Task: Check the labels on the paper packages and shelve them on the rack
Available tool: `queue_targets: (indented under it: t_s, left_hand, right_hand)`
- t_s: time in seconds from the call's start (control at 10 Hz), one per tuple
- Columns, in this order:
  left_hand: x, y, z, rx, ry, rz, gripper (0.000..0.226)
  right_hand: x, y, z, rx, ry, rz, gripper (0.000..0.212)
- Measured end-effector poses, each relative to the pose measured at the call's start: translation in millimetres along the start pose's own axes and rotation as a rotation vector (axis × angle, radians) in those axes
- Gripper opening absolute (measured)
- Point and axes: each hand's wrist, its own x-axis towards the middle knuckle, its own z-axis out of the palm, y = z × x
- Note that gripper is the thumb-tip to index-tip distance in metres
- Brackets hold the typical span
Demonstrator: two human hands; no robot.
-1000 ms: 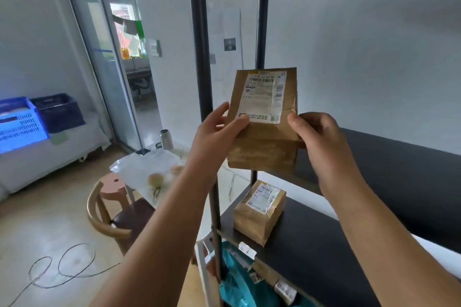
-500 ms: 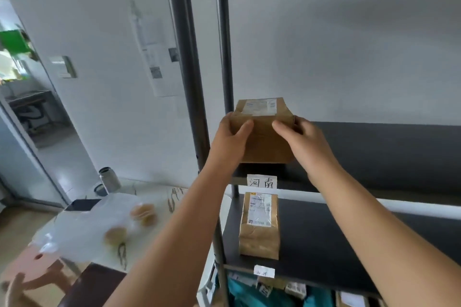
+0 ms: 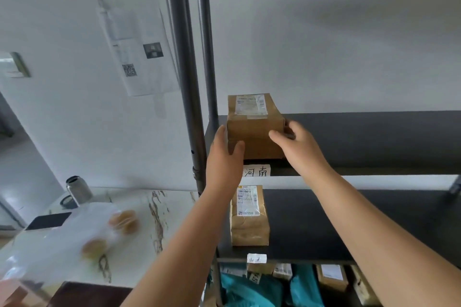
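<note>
A brown paper package (image 3: 254, 129) with a white shipping label on top lies at the left end of the black rack's middle shelf (image 3: 374, 142), above a handwritten shelf tag (image 3: 257, 171). My left hand (image 3: 223, 157) grips its left side, thumb on the front face. My right hand (image 3: 296, 147) grips its right side in the same way. A second labelled brown package (image 3: 249, 217) lies on the shelf below (image 3: 324, 227), behind another small tag (image 3: 256, 258).
The rack's black post (image 3: 184, 82) rises just left of my left hand. Teal bags (image 3: 249, 289) and more brown packages (image 3: 331, 279) fill the bottom level. To the left, a marble table (image 3: 154, 207) holds a metal can (image 3: 78, 189) and a plastic bag (image 3: 74, 239).
The package went from upright in front of me, label facing me, to flat on the middle shelf. Both hands moved forward with it, and my view turned toward the rack.
</note>
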Motion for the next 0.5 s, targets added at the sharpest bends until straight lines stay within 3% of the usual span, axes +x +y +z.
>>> queue_targets:
  t_s: [0.1, 0.4, 0.5]
  left_hand:
    - [-9, -4, 0, 0.060, 0.025, 0.060, 0.058]
    - [-43, 17, 3, 0.425, 0.144, 0.354, 0.068]
    - [-47, 40, 4, 0.615, 0.047, 0.420, 0.062]
  right_hand:
    - [-9, 3, -1, -0.025, 0.051, 0.021, 0.058]
    - [-46, 3, -31, -0.177, 0.116, -0.078, 0.056]
    - [-63, -8, -53, -0.177, 0.138, -0.165, 0.053]
